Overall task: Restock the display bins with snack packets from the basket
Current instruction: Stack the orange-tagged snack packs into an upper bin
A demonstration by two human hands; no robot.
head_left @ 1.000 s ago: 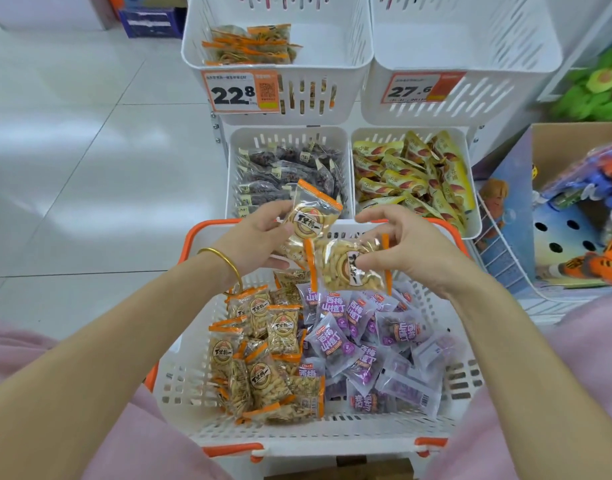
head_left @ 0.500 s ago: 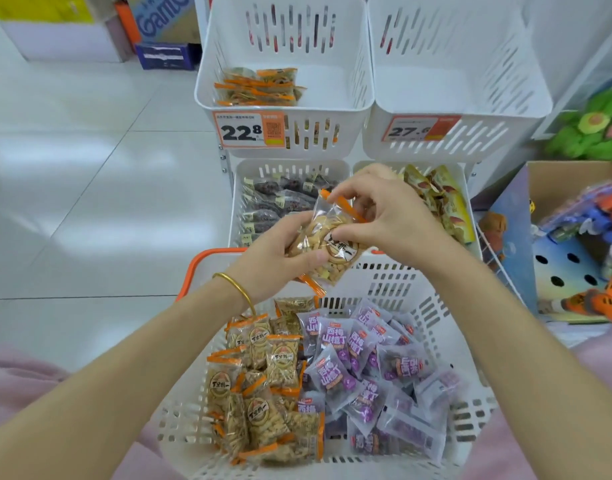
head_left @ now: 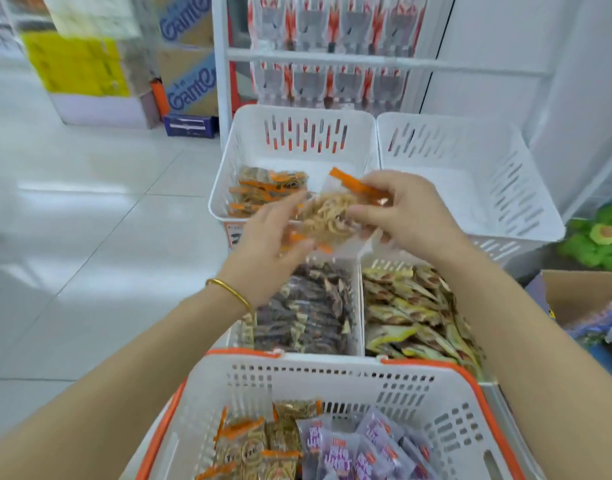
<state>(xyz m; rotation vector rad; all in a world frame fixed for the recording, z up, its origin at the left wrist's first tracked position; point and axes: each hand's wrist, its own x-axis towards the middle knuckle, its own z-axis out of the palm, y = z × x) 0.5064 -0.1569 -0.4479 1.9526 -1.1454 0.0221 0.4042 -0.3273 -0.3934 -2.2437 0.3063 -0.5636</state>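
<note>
My left hand [head_left: 268, 237] and my right hand [head_left: 406, 211] together hold orange-edged clear snack packets [head_left: 332, 213] over the front rim of the upper left display bin [head_left: 297, 123]. That bin holds several matching orange packets [head_left: 263, 194] on its left side. The upper right bin [head_left: 471, 161] is bare. Below, the white basket with orange rim [head_left: 332, 379] holds orange packets [head_left: 256, 448] on its left and purple packets [head_left: 363, 448] on its right.
Two lower bins sit under my arms: dark packets [head_left: 308, 310] on the left, yellow packets [head_left: 415, 313] on the right. A white rack of hanging goods [head_left: 332, 60] stands behind the bins. Cardboard boxes [head_left: 187, 77] stand at the back left, a toy box [head_left: 581, 296] at the right.
Both hands have carried the orange packets up and forward, from above the lower bins to the front rim of the upper left bin. The view has tilted upward.
</note>
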